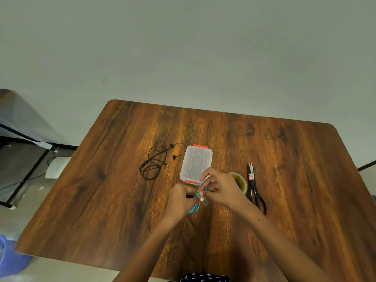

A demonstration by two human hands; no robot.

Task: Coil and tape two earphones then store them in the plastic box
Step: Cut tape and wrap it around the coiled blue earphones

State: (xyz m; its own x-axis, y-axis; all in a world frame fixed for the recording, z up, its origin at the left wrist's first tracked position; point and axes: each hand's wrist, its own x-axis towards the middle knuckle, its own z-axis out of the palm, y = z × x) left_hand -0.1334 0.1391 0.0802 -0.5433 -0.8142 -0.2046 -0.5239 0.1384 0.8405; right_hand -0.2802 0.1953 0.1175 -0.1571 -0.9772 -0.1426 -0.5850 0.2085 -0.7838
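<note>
Now blue earphone [195, 202] between both grips

Soft, even light; a warm sheen on the wooden table [203, 127] beyond the hands. Wide-angle bending at the edges, slight overall softness.

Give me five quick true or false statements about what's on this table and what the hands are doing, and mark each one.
1. Both hands, left and right, hold the blue earphone. True.
2. The black earphone is already in the plastic box. False: it lies loose on the table, left of the box.
3. The scissors lie right of the tape roll. True.
4. The box lid is off. False: the lid is on.
5. One hand holds the scissors. False: they lie untouched on the table.
</note>
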